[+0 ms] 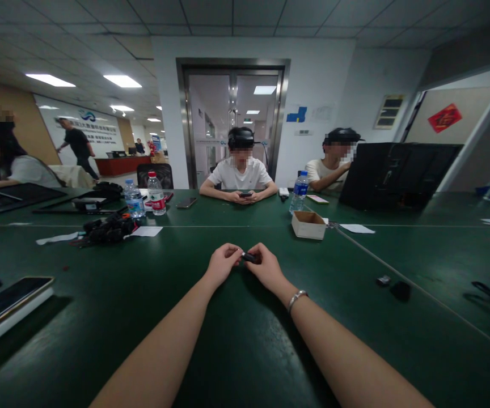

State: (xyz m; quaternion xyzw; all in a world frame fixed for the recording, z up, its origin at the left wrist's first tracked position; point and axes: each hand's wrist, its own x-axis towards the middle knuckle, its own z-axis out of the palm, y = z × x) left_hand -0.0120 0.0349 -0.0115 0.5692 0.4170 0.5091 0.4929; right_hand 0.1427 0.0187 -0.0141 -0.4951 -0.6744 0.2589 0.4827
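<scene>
A small black object with a shiny end is held above the table, on the near left side of the open box; what it is exactly is too small to tell. The fingers of the right hand grip its black body, and those of the left hand are pinched at the shiny end, so the two hands nearly meet. A silver-coloured bracelet circles the right wrist, nearer the wearer than the box.

The box stands upright on the green tabletop. Just behind it is a blue-capped bottle, and to its right lies a white paper. In front of the box and to its right are a small metallic piece and a dark flat piece, side by side.

Well to the left of the box lies a tangled dark bundle, with a red-labelled bottle and a blue-labelled bottle behind it. Beyond the box, to the left, a seated person in a white top holds a phone. Behind the box on the right stands a large black case, partly covering another seated person.
</scene>
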